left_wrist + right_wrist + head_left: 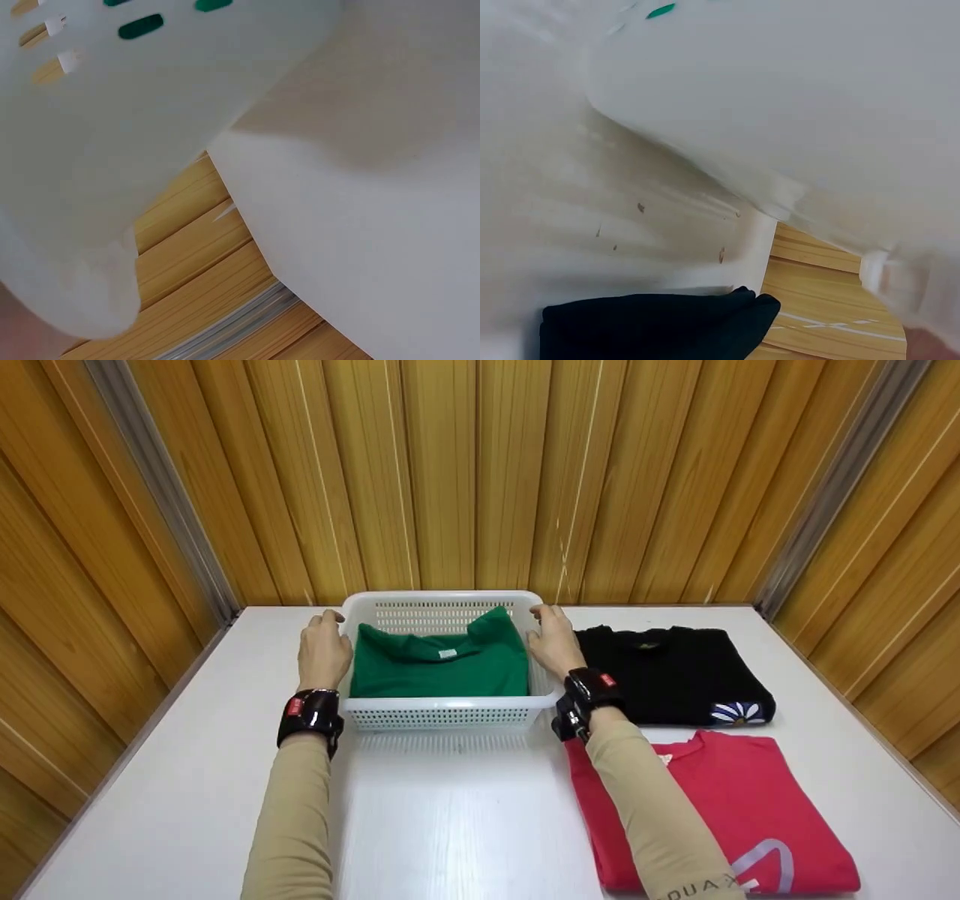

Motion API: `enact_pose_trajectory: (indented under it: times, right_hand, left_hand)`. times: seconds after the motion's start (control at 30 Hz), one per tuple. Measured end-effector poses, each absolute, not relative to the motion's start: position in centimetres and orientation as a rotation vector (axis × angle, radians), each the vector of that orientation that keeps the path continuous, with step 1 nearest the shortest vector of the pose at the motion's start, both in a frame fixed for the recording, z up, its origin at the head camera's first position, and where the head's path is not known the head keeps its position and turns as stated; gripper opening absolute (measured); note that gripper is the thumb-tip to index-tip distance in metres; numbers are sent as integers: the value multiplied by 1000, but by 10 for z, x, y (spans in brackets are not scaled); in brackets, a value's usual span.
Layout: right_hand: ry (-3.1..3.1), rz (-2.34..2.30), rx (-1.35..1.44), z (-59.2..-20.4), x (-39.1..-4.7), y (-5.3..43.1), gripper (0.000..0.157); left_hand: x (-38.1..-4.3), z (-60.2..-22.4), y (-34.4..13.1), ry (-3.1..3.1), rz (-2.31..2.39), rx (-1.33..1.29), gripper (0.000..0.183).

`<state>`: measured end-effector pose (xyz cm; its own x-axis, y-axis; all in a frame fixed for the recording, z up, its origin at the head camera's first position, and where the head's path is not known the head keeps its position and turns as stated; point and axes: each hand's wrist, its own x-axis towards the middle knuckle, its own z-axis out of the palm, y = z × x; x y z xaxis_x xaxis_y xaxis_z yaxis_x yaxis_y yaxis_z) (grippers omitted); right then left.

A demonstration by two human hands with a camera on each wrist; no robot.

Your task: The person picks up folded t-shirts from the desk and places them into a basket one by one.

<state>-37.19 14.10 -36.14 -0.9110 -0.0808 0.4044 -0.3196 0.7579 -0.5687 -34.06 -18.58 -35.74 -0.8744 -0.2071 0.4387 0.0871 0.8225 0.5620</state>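
A white perforated plastic basket (450,703) stands near the back of the table. Inside it lies a folded green shirt (420,673) with a small white label at its collar. At the basket's left side my left hand (324,651) holds the rim with bent fingers. My right hand (556,643) grips the right rim in much the same way. Both wrist views look along the basket's outer walls (150,112), and only a blurred bit of each hand shows at a lower corner there. Where the fingertips meet the rim is partly hidden.
To the right of the basket lies a folded black garment (652,675) with a flower print. A folded red garment (750,802) lies nearer, partly under my right forearm. Wood-patterned panels (465,472) rise behind and beside the white table (450,825).
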Motion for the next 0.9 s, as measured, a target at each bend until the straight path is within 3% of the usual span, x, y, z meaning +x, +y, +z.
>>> enact_pose_trajectory:
  times: [0.4,0.9]
  right_hand:
    - [-2636,919,403,-362,-365,146,28]
    - [-2536,627,717,-359,-328,181,23]
  left_hand:
    - [-330,-357,-173,-2555,-831,-29,22]
    - [-293,-358,-103,-2518,-782,-375,16]
